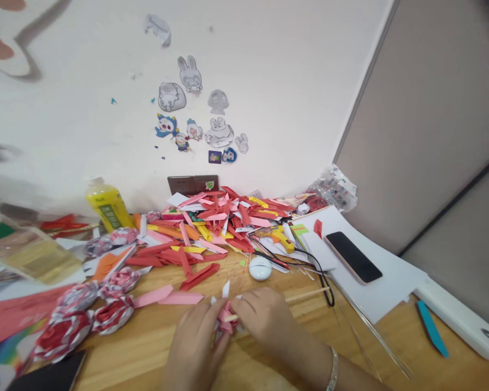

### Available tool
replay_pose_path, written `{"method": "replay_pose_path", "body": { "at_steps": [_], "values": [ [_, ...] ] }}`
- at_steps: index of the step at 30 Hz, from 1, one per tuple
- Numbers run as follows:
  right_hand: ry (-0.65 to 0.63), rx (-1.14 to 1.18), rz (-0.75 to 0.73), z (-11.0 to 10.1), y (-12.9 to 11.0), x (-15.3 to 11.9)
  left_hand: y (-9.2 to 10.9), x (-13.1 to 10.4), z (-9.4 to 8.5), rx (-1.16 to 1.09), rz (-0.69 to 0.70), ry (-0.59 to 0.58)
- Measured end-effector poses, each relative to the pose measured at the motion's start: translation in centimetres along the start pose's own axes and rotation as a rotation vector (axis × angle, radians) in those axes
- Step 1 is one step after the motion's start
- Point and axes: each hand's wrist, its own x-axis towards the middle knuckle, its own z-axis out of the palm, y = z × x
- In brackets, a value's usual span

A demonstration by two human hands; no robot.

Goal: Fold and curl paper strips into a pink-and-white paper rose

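Note:
Low in the middle, a small pink and white folded paper piece [226,316] is held between both hands. My left hand [195,339] has its fingers wrapped round its left side. My right hand [264,320] is closed around a thin wooden stick [307,295], whose blunt tip shows in front of the paper. The stick runs out to the right behind the hand. Pale paper points stick up between the fingertips. Just left of my left hand lie pink paper strips [183,298]. A white oval case [260,268] sits above my right hand.
A large pile of folded paper strips [224,214] lies by the wall, with a yellow glue gun [283,239] and a bottle [110,206]. Finished-looking paper flowers [65,331] lie left; a phone [352,257] rests on white sheets at right.

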Motion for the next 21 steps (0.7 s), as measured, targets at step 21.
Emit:
{"method": "replay_pose_path", "body": {
  "at_steps": [21],
  "values": [
    [-0.046, 0.235, 0.2, -0.9, -0.1, 0.6, -0.1, -0.2, 0.2, -0.039, -0.037, 0.001]
  ]
}}
